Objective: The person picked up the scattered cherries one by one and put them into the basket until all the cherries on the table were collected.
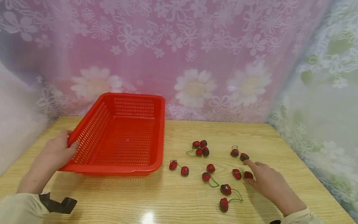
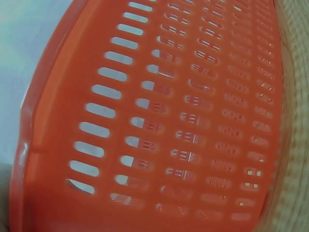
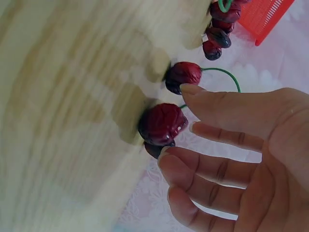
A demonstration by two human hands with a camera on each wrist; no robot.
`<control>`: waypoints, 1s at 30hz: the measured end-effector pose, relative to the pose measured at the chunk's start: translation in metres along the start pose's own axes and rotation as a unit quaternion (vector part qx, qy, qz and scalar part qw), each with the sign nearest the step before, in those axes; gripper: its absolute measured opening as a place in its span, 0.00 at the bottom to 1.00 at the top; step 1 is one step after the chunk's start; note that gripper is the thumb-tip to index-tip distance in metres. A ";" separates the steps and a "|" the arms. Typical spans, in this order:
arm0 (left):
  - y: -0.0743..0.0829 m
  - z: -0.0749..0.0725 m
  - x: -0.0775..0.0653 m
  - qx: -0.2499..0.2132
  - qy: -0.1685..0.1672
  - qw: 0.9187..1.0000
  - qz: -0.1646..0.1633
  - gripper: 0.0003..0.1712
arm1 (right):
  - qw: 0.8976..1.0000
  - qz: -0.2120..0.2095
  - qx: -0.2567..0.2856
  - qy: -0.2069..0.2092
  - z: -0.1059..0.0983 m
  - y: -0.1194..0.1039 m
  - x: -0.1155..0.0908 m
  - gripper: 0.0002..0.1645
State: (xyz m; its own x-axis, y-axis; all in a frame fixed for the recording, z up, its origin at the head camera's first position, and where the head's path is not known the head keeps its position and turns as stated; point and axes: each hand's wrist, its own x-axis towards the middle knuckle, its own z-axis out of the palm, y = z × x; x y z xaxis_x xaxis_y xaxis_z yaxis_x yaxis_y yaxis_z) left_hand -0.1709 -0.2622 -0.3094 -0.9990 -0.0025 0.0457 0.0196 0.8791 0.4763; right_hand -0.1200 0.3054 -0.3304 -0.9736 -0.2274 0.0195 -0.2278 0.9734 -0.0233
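A red plastic basket (image 1: 127,140) with slotted walls stands at the left of the table; its wall fills the left wrist view. My left hand (image 1: 57,151) grips its left rim, thumb over the edge and the other fingers mostly hidden. At the right, my right hand (image 1: 268,179) reaches low over a pair of red cherries (image 1: 236,174) on a green stem. In the right wrist view, the thumb and loosely bent fingers spread around the nearer cherry (image 3: 161,123), with nothing pinched between them. Another joined pair of cherries (image 1: 234,152) lies just beyond the fingertips.
Several more cherry pairs lie between basket and right hand, including a cluster (image 1: 199,152), one pair by the basket (image 1: 184,171) and one at the front (image 1: 224,204). A pink flowered curtain (image 1: 179,62) hangs behind the wooden table (image 1: 117,199).
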 end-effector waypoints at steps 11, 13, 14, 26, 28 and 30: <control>-0.001 0.003 -0.002 -0.003 -0.004 1.000 -0.005 0.31 | 1.000 -0.006 0.007 0.005 0.012 -0.001 0.001 0.19; -0.001 0.003 -0.002 -0.006 -0.007 1.000 -0.006 0.31 | 1.000 -0.004 0.009 0.001 0.013 -0.001 0.001 0.16; -0.002 0.003 -0.002 -0.008 -0.009 1.000 -0.006 0.31 | 1.000 -0.003 0.011 -0.003 0.013 -0.001 0.000 0.15; -0.001 0.004 -0.001 -0.010 -0.029 0.999 -0.007 0.29 | 1.000 0.007 0.016 -0.018 0.014 -0.002 -0.001 0.13; 0.000 0.004 -0.001 -0.011 -0.030 0.999 -0.009 0.29 | 1.000 0.004 0.012 -0.009 0.014 -0.002 0.000 0.13; 0.000 0.004 -0.002 -0.012 -0.032 0.999 -0.011 0.29 | 1.000 0.000 0.008 0.000 0.014 -0.002 0.000 0.13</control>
State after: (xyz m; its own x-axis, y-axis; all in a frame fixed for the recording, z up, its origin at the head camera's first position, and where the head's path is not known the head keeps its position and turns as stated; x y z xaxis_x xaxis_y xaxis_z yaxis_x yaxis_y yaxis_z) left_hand -0.1695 -0.2599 -0.3131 -0.9997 0.0100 -0.0207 -0.0016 0.8672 0.4979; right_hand -0.1199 0.3031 -0.3441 -0.9737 -0.2269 0.0199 -0.2276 0.9730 -0.0390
